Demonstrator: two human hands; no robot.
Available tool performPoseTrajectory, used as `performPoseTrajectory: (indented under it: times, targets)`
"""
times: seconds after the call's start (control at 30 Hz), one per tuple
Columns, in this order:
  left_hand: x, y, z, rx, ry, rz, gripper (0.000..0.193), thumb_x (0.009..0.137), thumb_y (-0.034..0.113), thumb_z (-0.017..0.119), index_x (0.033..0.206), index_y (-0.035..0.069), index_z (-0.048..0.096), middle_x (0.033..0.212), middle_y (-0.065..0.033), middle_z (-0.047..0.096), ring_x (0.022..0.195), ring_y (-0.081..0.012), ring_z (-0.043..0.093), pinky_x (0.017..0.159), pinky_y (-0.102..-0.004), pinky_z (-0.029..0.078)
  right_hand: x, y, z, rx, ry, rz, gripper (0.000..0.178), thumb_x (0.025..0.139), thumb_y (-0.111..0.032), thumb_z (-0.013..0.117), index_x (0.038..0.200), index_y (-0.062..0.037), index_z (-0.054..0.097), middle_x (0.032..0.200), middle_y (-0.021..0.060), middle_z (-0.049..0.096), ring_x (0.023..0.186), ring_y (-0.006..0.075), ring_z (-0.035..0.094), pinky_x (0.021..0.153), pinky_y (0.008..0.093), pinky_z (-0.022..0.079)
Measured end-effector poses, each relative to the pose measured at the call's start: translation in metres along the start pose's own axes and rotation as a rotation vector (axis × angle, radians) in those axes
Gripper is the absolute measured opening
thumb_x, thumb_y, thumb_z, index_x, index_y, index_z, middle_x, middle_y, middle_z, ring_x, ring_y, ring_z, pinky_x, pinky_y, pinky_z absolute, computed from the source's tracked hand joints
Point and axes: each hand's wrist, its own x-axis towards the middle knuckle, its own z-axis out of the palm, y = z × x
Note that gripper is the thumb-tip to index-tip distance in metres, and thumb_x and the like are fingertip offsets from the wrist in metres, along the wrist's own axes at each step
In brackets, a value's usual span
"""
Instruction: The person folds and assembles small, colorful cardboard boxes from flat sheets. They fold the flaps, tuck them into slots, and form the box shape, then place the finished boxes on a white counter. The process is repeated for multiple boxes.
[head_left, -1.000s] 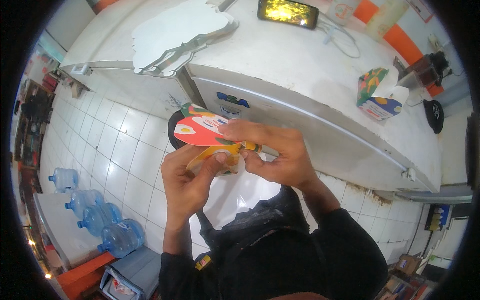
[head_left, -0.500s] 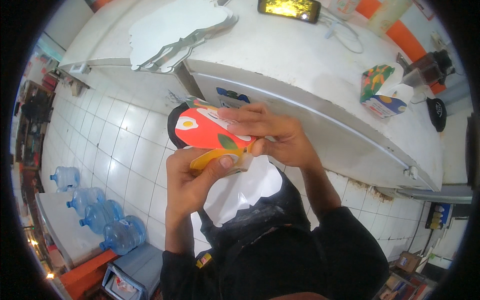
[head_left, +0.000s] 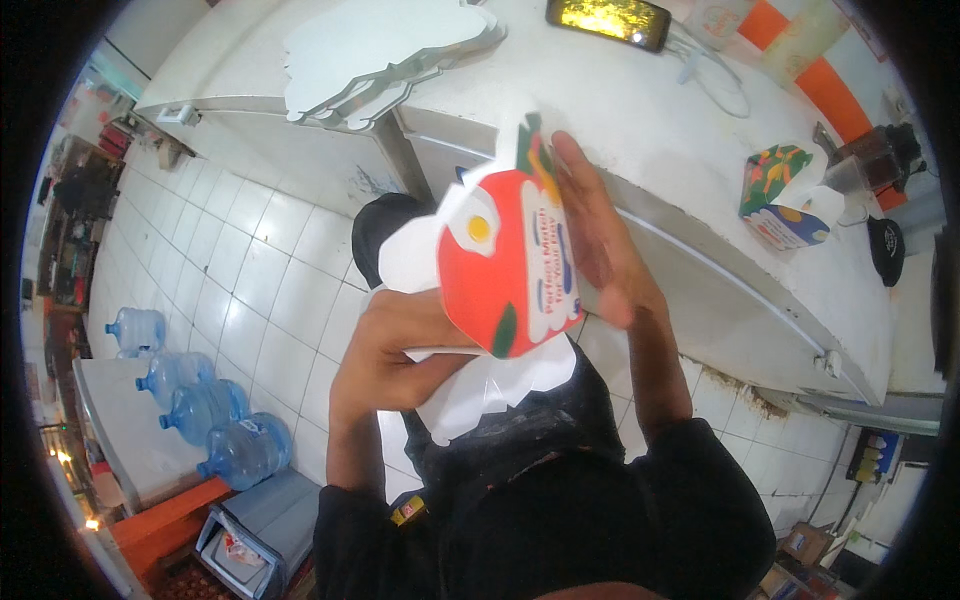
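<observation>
Beyond both hands stretches a long white counter (head_left: 640,150), with glossy white square floor tiles (head_left: 245,250) left of the left hand; the left hand (head_left: 400,350) grips the lower left edge of a red, egg-patterned folded card box (head_left: 480,290), which sits between the hands, while the right hand (head_left: 605,240) is loose and outstretched along the box's right side; scalloped white card sheets (head_left: 500,392) lie below and right of the left hand; too hard a left pinch or an uneven push from the right palm could crease the thin card or spring its folds; the left fingertips are hidden by the box, the right hand is blurred, and whether it touches the card I cannot tell.
</observation>
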Motion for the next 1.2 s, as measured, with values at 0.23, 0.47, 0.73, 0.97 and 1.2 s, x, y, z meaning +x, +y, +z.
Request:
performPoseTrajectory:
  times: [0.23,0.47,0.73,0.97,1.2]
  targets:
    - [-0.028,-0.037,-0.014,-0.139,-0.094,-0.057,0.056,0.07,0.009,0.082,0.122,0.003,0.062,0.127,-0.0123,0.062,0.115,-0.0231,0.061,0.094,-0.0335,0.049,0.003,-0.002,0.008,-0.484,-0.155,-0.167,0.122,0.048,-0.028,0.096,0.15,-0.0158,0.031,0.153,0.0156,0.034,0.138,0.0337,0.039,0.109,0.045,0.039]
    - [-0.01,-0.01,-0.017,-0.76,0.194,-0.481,0.079,0.081,0.018,0.077,0.144,0.002,0.034,0.138,-0.0138,0.05,0.123,-0.0229,0.052,0.104,-0.0349,0.044,0.002,0.006,0.029,-0.775,-0.248,-0.489,0.067,0.061,-0.012,0.088,0.124,-0.0208,0.066,0.142,0.0133,0.048,0.133,0.0383,0.044,0.106,0.0477,0.042]
    - [0.001,0.014,-0.018,-0.274,0.12,-0.542,0.07,0.078,-0.001,0.068,0.141,-0.003,0.038,0.129,-0.0172,0.056,0.116,-0.0243,0.059,0.093,-0.0342,0.053,0.002,-0.025,0.021,-0.917,-0.068,-0.561,0.057,0.066,-0.032,0.085,0.119,-0.0172,0.068,0.14,0.0127,0.051,0.13,0.0379,0.045,0.108,0.0485,0.038]
    - [-0.001,-0.004,-0.018,-0.246,0.025,-0.354,0.056,0.074,-0.006,0.064,0.128,-0.006,0.053,0.117,-0.0152,0.062,0.111,-0.0232,0.062,0.09,-0.0393,0.058,0.011,-0.017,0.045,-0.91,0.144,-0.62,0.061,0.071,-0.035,0.082,0.124,-0.0108,0.064,0.134,0.0109,0.054,0.125,0.0351,0.049,0.102,0.0433,0.044]
    - [-0.009,-0.01,-0.019,-0.291,-0.017,-0.254,0.048,0.071,-0.006,0.062,0.12,-0.001,0.063,0.112,-0.0128,0.068,0.102,-0.0232,0.067,0.091,-0.0346,0.052,0.005,-0.023,0.056,-1.03,0.151,-0.622,0.056,0.07,-0.033,0.083,0.12,-0.012,0.066,0.124,0.0064,0.059,0.114,0.0298,0.053,0.097,0.0406,0.046]
